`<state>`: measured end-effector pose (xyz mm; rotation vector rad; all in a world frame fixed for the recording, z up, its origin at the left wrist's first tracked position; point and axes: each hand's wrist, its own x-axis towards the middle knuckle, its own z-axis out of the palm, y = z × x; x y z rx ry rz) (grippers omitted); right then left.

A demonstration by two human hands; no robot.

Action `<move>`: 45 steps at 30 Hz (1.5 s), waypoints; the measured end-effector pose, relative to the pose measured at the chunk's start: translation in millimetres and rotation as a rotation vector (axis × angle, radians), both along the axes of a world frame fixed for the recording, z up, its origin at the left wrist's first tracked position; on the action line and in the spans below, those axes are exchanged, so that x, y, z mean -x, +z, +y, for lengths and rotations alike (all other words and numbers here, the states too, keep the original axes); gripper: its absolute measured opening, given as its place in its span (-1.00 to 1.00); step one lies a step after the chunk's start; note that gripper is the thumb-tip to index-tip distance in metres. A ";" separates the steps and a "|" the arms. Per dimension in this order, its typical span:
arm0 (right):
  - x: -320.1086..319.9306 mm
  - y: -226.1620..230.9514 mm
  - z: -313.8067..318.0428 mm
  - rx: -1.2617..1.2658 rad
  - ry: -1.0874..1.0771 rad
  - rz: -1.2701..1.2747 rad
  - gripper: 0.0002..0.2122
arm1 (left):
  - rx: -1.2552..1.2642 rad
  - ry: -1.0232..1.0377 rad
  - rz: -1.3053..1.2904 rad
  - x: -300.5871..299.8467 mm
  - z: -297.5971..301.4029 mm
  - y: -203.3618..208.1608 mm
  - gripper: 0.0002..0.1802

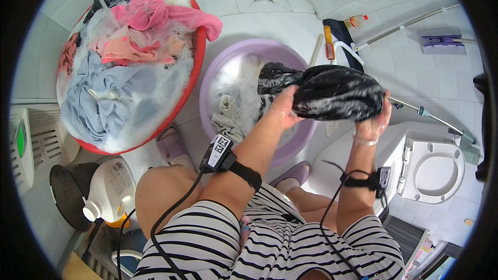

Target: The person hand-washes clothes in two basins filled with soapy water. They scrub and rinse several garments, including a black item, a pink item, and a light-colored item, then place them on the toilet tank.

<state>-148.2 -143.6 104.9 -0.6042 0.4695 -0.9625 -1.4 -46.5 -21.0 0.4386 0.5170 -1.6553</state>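
Note:
Between my two hands hangs a wet black garment [340, 93], streaked with white suds. My left hand [286, 108] grips its left end, above the purple basin [207, 80]. On the other end, my right hand [377, 120] is closed round the cloth, out past the basin's right rim. Part of the dark cloth trails down to the left into the basin. Foamy water fills the basin, where a light grey cloth [227, 116] lies at the left side. The fingertips of both hands are partly hidden by the garment.
A large red tub [196, 67] of sudsy clothes stands at the left, a pink garment [155, 13] over its rim. At the right are a white toilet [415, 163] and a mop [441, 41]. A white jug [111, 181] stands at lower left.

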 end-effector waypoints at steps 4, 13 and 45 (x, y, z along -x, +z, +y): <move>-5.8 -60.2 -50.1 -0.025 -0.254 0.401 -0.77 | 0.235 -0.172 -0.035 7.3 2.3 -1.4 -0.62; -16.0 -114.9 -16.0 -0.297 0.498 0.271 -0.43 | 0.520 -0.326 0.305 4.8 24.4 -14.7 -0.57; -6.1 -117.8 45.5 -0.745 0.569 0.525 -0.57 | 0.133 0.234 -1.605 11.4 19.5 -1.2 -0.72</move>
